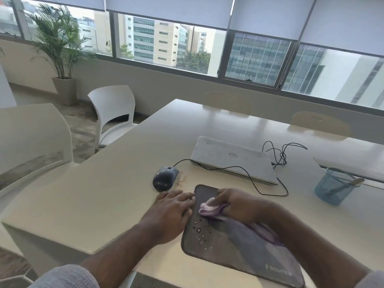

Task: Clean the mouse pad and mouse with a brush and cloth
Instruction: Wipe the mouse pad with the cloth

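**Cloth on the pad, one hand steadying**

Your right hand grips one bunched purple cloth, pressing it on the far end of the single dark rectangular fabric mouse pad. Your left hand lies flat, fingers straight, against the pad's left edge. One black corded mouse sits just beyond on the white table, near one closed silver laptop and one blue mesh cup.

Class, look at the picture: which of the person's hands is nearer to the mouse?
Left. The left hand lies flat at the mouse pad's left edge, just below the mouse. The right hand grips the cloth on the pad, farther right.
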The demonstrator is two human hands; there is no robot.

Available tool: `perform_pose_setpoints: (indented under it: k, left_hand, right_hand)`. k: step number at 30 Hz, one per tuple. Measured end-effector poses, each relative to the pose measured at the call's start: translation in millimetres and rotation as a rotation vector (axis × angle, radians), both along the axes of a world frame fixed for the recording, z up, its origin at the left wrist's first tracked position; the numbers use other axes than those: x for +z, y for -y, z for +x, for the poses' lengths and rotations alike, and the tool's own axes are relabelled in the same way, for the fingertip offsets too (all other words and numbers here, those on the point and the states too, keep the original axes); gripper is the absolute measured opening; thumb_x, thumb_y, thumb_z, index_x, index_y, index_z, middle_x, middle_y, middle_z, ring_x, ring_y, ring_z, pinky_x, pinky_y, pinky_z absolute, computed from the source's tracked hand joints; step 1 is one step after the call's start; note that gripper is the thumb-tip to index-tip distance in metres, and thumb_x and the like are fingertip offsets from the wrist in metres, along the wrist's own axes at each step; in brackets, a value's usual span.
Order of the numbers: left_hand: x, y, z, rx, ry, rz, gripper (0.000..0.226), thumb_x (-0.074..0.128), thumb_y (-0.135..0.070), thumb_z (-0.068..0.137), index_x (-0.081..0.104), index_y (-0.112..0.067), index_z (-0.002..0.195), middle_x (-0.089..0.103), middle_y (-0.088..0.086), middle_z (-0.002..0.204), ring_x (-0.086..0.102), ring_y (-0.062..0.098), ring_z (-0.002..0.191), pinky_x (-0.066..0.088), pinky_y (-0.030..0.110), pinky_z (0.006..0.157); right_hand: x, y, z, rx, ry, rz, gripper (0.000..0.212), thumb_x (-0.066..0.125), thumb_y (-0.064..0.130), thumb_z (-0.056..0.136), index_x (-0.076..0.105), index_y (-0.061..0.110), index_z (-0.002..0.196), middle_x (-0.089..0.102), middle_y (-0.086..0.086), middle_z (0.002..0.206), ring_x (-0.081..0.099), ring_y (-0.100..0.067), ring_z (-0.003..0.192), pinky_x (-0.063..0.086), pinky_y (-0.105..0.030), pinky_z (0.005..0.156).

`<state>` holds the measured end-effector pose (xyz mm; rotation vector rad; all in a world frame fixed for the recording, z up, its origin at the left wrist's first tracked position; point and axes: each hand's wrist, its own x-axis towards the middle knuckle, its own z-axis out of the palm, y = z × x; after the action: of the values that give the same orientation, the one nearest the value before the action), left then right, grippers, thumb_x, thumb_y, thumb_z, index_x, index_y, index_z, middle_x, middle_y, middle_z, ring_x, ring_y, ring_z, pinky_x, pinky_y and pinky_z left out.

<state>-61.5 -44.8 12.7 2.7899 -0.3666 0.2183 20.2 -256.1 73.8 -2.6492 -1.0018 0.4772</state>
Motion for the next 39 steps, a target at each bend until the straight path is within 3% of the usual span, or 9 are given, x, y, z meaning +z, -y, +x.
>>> perform_pose_setpoints:
  k: [5, 13, 18, 21, 25, 31, 33, 35, 39]
  left_hand:
    - [0, 1, 0, 0.000, -0.006, -0.001, 0.048, 0.026, -0.041, 0.105, 0.034, -0.033, 0.151, 0.028, -0.021, 0.157, 0.014, 0.004, 0.146, 0.006, 0.027, 0.116]
    - [-2, -1, 2, 0.001, -0.006, 0.014, 0.047, 0.028, -0.039, 0.104, 0.035, -0.032, 0.151, 0.027, -0.019, 0.158, 0.013, 0.004, 0.147, 0.008, 0.029, 0.116]
    - [-1, 0, 1, -0.002, -0.009, -0.003, 0.047, 0.028, -0.040, 0.105, 0.034, -0.034, 0.151, 0.028, -0.021, 0.157, 0.013, 0.004, 0.146, 0.007, 0.028, 0.116]
    - [-3, -1, 2, 0.004, -0.003, 0.001, 0.047, 0.027, -0.039, 0.104, 0.034, -0.035, 0.151, 0.028, -0.020, 0.157, 0.013, 0.004, 0.146, 0.008, 0.029, 0.116]
    - [-3, -1, 3, 0.004, -0.007, 0.018, 0.048, 0.028, -0.039, 0.104, 0.035, -0.032, 0.151, 0.027, -0.019, 0.158, 0.014, 0.005, 0.147, 0.010, 0.030, 0.117]
    - [-3, 0, 2, 0.005, -0.008, 0.000, 0.047, 0.028, -0.040, 0.105, 0.035, -0.034, 0.151, 0.027, -0.021, 0.158, 0.013, 0.004, 0.146, 0.007, 0.027, 0.115]
    - [-3, -1, 3, 0.004, -0.004, 0.009, 0.048, 0.028, -0.041, 0.105, 0.034, -0.033, 0.151, 0.026, -0.021, 0.158, 0.013, 0.004, 0.147, 0.007, 0.027, 0.115]
    - [-4, -1, 3, 0.003, -0.004, 0.017, 0.048, 0.027, -0.040, 0.104, 0.034, -0.033, 0.151, 0.026, -0.021, 0.158, 0.012, 0.004, 0.147, 0.008, 0.027, 0.116]
    - [-3, -1, 2, -0.001, -0.004, 0.000, 0.047, 0.028, -0.039, 0.105, 0.035, -0.032, 0.151, 0.027, -0.021, 0.158, 0.013, 0.004, 0.146, 0.009, 0.027, 0.115]
  right_hand:
    - [-10, 0, 20, -0.268, 0.273, 0.026, 0.033, 0.055, 0.022, 0.089, 0.071, 0.028, 0.118, 0.055, 0.003, 0.097, 0.060, -0.021, 0.099, 0.047, -0.033, 0.089]
    - [-9, 0, -19, 0.071, -0.066, 0.135, 0.039, 0.056, 0.003, 0.084, 0.074, 0.024, 0.111, 0.050, 0.015, 0.085, 0.052, 0.000, 0.081, 0.038, -0.015, 0.078]
    - [-14, -6, -2, -0.234, 0.267, 0.099, 0.037, 0.052, 0.016, 0.090, 0.068, 0.028, 0.121, 0.052, 0.006, 0.097, 0.060, -0.018, 0.098, 0.045, -0.028, 0.087]
    - [-22, -16, -28, -0.085, 0.175, 0.172, 0.038, 0.052, 0.014, 0.087, 0.068, 0.025, 0.119, 0.054, 0.010, 0.105, 0.058, -0.012, 0.104, 0.044, -0.029, 0.097]
    - [-5, -4, -43, 0.172, -0.018, 0.089, 0.035, 0.057, 0.013, 0.085, 0.071, 0.025, 0.115, 0.049, 0.019, 0.088, 0.051, 0.004, 0.086, 0.038, -0.012, 0.086]
    - [-16, 0, -21, -0.172, 0.251, 0.099, 0.036, 0.054, 0.016, 0.088, 0.067, 0.031, 0.118, 0.045, 0.015, 0.090, 0.057, -0.013, 0.095, 0.045, -0.030, 0.090]
    - [-22, -5, -35, -0.090, 0.250, 0.144, 0.038, 0.053, 0.012, 0.087, 0.067, 0.027, 0.119, 0.049, 0.014, 0.100, 0.055, -0.011, 0.102, 0.041, -0.020, 0.091]
    - [-19, -5, -52, 0.056, 0.154, 0.168, 0.039, 0.055, 0.010, 0.087, 0.068, 0.027, 0.120, 0.049, 0.020, 0.098, 0.051, 0.001, 0.096, 0.033, -0.006, 0.083]
    - [-2, 8, -56, 0.171, -0.152, 0.125, 0.044, 0.059, 0.008, 0.078, 0.072, 0.022, 0.117, 0.053, 0.029, 0.084, 0.051, 0.011, 0.083, 0.032, -0.004, 0.078]
